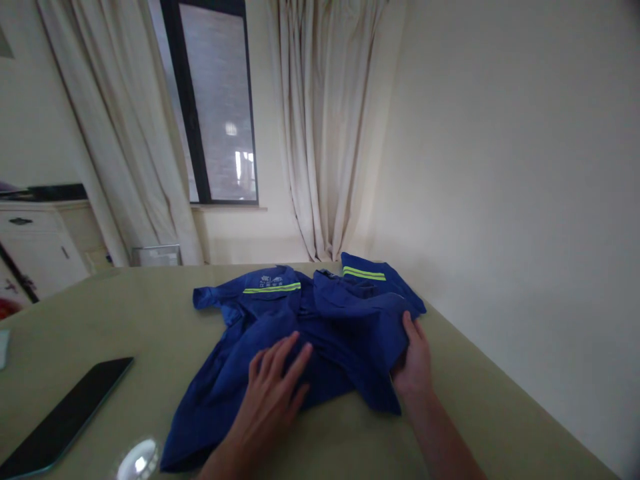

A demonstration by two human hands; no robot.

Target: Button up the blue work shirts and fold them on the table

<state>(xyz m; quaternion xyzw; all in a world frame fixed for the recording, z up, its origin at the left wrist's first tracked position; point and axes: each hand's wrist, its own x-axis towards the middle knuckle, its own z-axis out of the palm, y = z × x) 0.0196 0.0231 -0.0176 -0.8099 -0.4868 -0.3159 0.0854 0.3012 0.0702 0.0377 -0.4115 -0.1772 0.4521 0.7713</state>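
A blue work shirt (320, 327) with yellow-green reflective stripes lies crumpled on an olive-green table (150, 333). My left hand (273, 393) rests flat on the middle of the shirt, fingers stretched out and spread. My right hand (414, 360) is at the shirt's right edge, its thumb on top of the cloth and its fingers curled under a fold, gripping it.
A dark phone or tablet (65, 413) lies at the table's left front. A round bright reflection (137, 460) shows near the front edge. Behind the table are a window (215, 107), cream curtains (320, 120), a white cabinet (35, 247) and a bare wall on the right.
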